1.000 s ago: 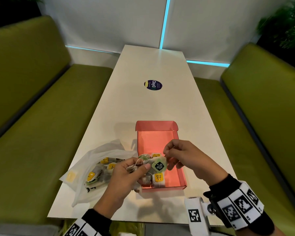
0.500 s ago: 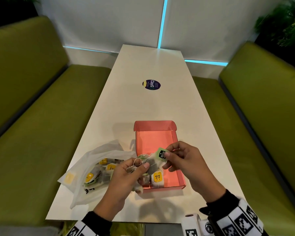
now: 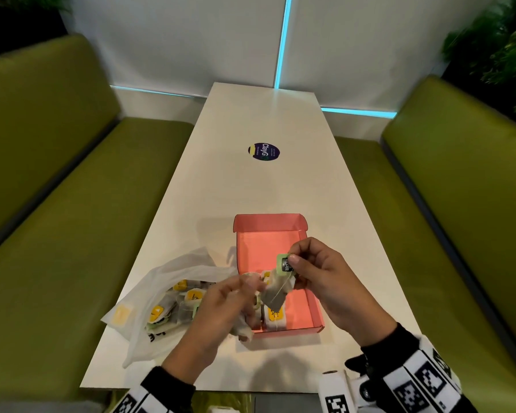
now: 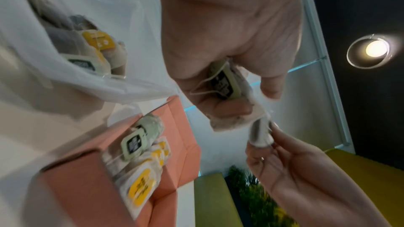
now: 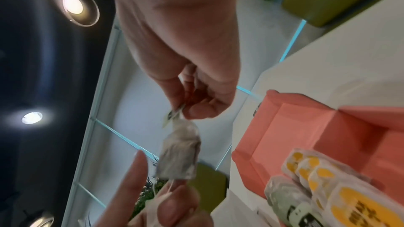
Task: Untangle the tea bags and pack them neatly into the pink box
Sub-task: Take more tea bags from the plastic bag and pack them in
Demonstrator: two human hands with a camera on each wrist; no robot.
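The open pink box (image 3: 262, 242) lies on the white table, with several tea bags (image 3: 276, 318) packed at its near end. Above it my right hand (image 3: 294, 257) pinches the green tag (image 3: 284, 262) of a tea bag (image 3: 276, 293) that hangs from it; the right wrist view shows the same tea bag (image 5: 181, 151) dangling below the pinch. My left hand (image 3: 251, 286) grips a second tea bag with a green tag (image 4: 223, 82) and loose strings. A string runs between the two hands.
A clear plastic bag (image 3: 167, 275) holding several more tea bags (image 3: 188, 296) lies left of the box. A dark round sticker (image 3: 263, 151) sits mid-table. Green benches (image 3: 72, 234) flank the table on both sides.
My right hand has taken the green tag and drawn it up and to the right, so its tea bag now hangs apart from the bundle in my left hand.
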